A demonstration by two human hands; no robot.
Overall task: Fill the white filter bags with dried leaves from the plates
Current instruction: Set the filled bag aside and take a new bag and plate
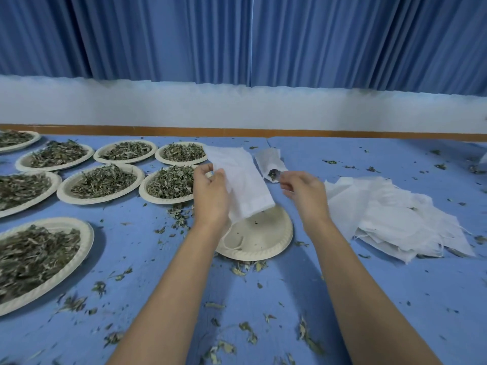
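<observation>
**Filter bag slanted over a bare plate**

The white fabric filter bag (245, 180) hangs above the pale paper plate (266, 238). Its long axis slants far-left to near-right, hemmed end lowest. The left hand (210, 196), forearm outstretched, clasps its upper edge. The right hand (303, 191) has its fingers curled together; around what, I cannot tell.

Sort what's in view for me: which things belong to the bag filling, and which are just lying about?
In the job: left hand gripping the filter bag; right hand at the mouth of the small bag; plates of dried leaves; pile of spare bags.

Lying about: emptied plate; spilled leaves on the table; blue curtain.
</observation>
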